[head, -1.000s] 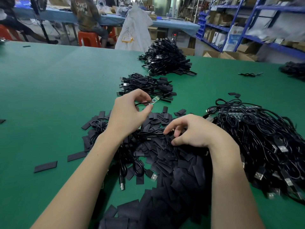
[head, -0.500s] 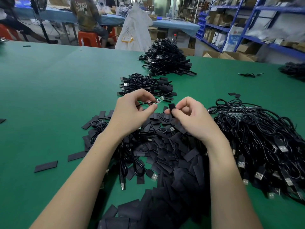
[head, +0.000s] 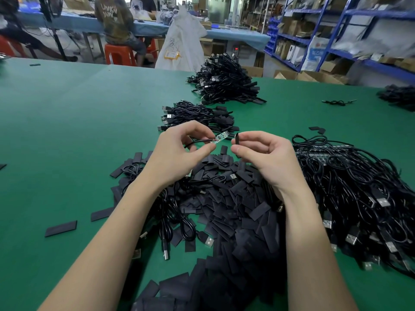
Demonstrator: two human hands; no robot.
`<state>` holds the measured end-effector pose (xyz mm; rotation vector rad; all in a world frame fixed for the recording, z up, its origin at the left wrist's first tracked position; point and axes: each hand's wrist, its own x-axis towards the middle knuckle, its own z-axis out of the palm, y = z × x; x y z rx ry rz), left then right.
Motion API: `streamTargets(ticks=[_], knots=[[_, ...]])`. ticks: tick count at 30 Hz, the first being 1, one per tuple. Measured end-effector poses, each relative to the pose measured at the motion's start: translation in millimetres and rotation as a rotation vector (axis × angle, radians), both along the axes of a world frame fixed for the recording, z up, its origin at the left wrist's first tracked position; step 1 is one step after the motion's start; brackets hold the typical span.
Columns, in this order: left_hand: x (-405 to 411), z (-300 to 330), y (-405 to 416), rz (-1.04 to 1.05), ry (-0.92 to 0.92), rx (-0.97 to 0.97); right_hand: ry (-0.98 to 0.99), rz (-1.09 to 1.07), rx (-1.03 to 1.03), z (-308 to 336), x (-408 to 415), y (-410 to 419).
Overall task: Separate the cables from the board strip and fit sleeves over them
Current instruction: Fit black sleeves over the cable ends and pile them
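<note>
- Head view: the left hand pinches a cable with a small board at its tip, held above the table.
- The right hand pinches a black sleeve upright, just beside the board, not touching it.
- More sleeves lie piled below the hands.
- A heap of cables sits to the right.

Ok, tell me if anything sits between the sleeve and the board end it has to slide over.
Nothing visible does. The right hand pinches the sleeve just right of the small board held by the left hand, with only open air between them.
</note>
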<state>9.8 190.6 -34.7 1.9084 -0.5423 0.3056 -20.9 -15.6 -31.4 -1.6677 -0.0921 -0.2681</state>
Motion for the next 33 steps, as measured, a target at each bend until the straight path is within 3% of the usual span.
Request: streamTargets(ticks=[4,13,26,33], knots=[[-1,2,-1,-0.025,-0.01,0.006,0.01,-0.013,0.085,1,0,0],[-3,3,-3,-0.097,0.002,-0.002,0.006,0.066,0.642,-2,2,8],[-1,2,-7,-0.172,0.12,-0.203,-0.052,0.155,0.822,1,-1,22],[-3,1,-9,-0.222,0.14,-0.261,-0.021,0.146,0.771,-1,2,26]])
